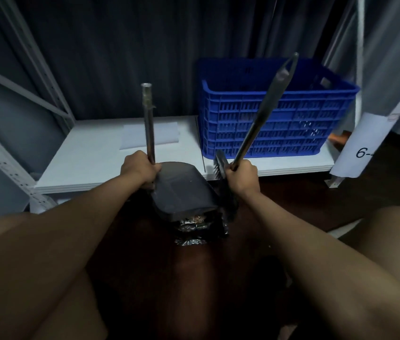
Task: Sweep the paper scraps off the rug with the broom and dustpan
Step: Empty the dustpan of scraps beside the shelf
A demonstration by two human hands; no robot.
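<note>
Fingers [145,168] grip dustpan [184,192] handle; right hand [242,176] broom [260,119]; label [355,146] "6-".

A low white shelf board [91,165] runs across the middle of the view, carried by a pale grey metal rack whose perforated uprights [5,165] and slanted braces rise on the left. A dark curtain [120,52] hangs in folds behind the shelf. On the shelf's right half sits a blue slotted plastic crate [277,123]; a sheet of white paper [135,136] lies flat to its left. A white label [358,148] hangs from the right upright, reading "6-". The floor [194,278] below is dark reddish-brown. The light is dim.
</note>
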